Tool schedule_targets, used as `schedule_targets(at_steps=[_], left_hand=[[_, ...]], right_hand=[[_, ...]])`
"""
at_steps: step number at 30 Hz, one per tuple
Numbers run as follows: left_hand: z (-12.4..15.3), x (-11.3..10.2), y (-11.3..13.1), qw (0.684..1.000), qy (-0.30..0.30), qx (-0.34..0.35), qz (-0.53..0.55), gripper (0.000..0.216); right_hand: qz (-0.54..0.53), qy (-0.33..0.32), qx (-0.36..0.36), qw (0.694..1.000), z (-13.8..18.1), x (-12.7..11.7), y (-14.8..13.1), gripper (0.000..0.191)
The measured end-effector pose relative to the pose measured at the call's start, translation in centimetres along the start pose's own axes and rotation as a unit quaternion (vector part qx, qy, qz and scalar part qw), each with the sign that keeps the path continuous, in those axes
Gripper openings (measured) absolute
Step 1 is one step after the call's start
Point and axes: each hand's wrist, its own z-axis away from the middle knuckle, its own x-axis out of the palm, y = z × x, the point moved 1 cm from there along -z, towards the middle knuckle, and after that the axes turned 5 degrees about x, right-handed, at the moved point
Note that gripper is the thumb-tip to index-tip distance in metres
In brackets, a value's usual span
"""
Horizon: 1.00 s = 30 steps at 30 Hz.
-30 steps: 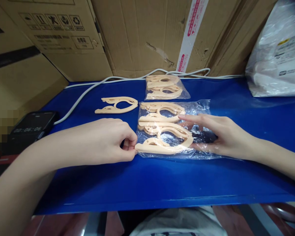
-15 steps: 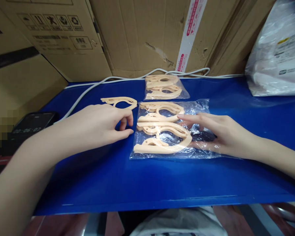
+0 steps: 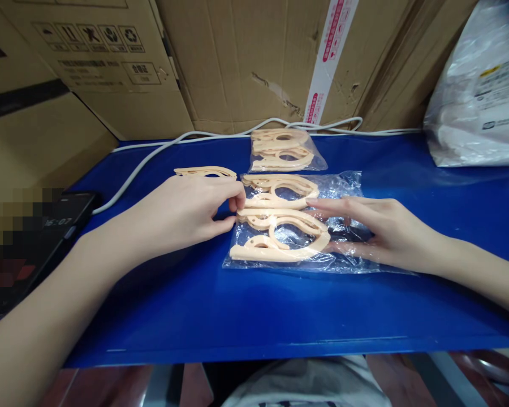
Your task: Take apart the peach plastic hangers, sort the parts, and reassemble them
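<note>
A clear plastic bag [image 3: 343, 186] lies flat, with peach folding hangers [image 3: 280, 257] stacked in two groups inside. My left hand [image 3: 195, 206] is at the bag's left edge, its curled fingers and thumb closed about the hanger ends there. From the right, my right hand [image 3: 373, 234] reaches under the clear film, fingers spread; its index fingertip touches the upper hangers and its thumb is by the lower ones. A loose folding hanger [image 3: 206, 170] lies behind my left hand, partly hidden by it. Farther back is a smaller-looking filled bag of hangers [image 3: 282, 150].
The blue tabletop [image 3: 280, 316] ends at a near edge. A white cable [image 3: 152, 150] runs along the back, before cardboard boxes [image 3: 237, 62]. A phone [image 3: 74, 206] lies at left, and a white plastic package [image 3: 475, 102] stands at the back right.
My left hand has moved right, from beside the bag to its left edge and the hanger ends. My right hand has stayed nearly still.
</note>
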Motion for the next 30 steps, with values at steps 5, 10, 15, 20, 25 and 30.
schedule_targets(at_steps=[5,10,15,20,25,30], left_hand=[[-0.2,0.4,0.2,1.000,0.004,-0.001,-0.014,0.012],[0.0,0.0,0.0,1.000,0.005,-0.012,-0.023,0.017],[0.4,-1.0,-1.0,0.991,0.068,-0.057,-0.096,0.035],[1.6,-0.3,-6.0,0.992,0.021,-0.069,-0.106,0.074],[2.7,0.3,-9.8,0.993,-0.037,-0.104,-0.040,0.082],[2.3,-0.3,-9.4,0.988,-0.018,-0.153,-0.022,0.081]], right_hand=[[-0.005,0.001,0.004,1.000,0.2,0.0,0.0,0.063],[0.033,-0.001,0.010,0.999,0.2,-0.1,-0.2,0.055],[0.076,0.020,0.044,0.996,0.0,-0.5,0.1,0.071],[0.105,0.026,0.098,0.989,-0.1,-0.9,0.3,0.084],[0.074,0.016,0.096,0.993,-0.3,-0.8,0.5,0.079],[0.037,0.031,0.095,0.994,-0.5,-0.5,0.6,0.077]])
